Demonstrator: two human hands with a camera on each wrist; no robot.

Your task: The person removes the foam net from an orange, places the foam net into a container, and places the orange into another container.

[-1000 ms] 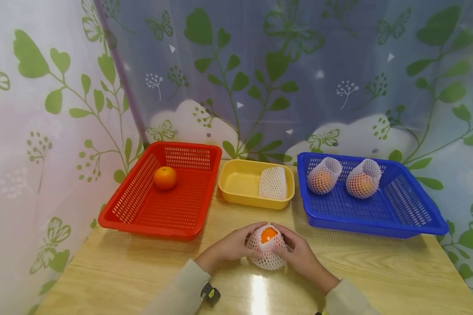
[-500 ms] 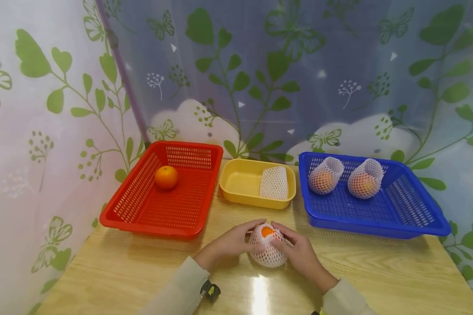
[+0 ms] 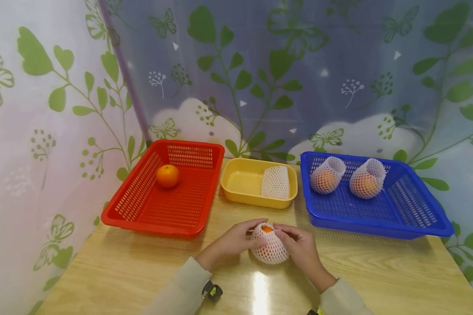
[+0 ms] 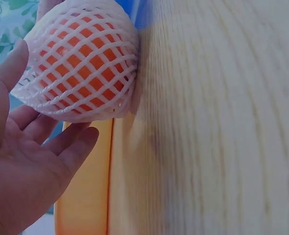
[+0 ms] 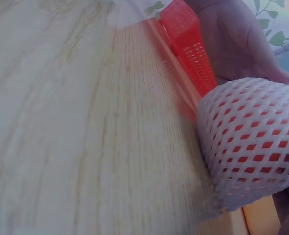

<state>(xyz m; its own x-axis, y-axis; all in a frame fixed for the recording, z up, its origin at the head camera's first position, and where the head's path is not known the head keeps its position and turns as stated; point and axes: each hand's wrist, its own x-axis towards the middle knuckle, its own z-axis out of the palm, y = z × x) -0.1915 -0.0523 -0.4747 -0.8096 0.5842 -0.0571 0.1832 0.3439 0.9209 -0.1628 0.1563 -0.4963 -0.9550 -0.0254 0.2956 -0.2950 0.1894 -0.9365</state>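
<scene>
- A round orange fruit (image 3: 266,228) is sitting in a white foam mesh net (image 3: 271,253) on the pale wooden table (image 3: 142,271), directly between the two hands, its top showing through the opening.
- The left hand (image 3: 234,239) is holding the net's left side, thumb across the front.
- The right hand (image 3: 304,248) is pinching the net near its upper right edge.
- Beyond them, a yellow plastic tray (image 3: 236,180) is standing between a red perforated plastic basket (image 3: 153,229) and a blue one (image 3: 378,230).
</scene>
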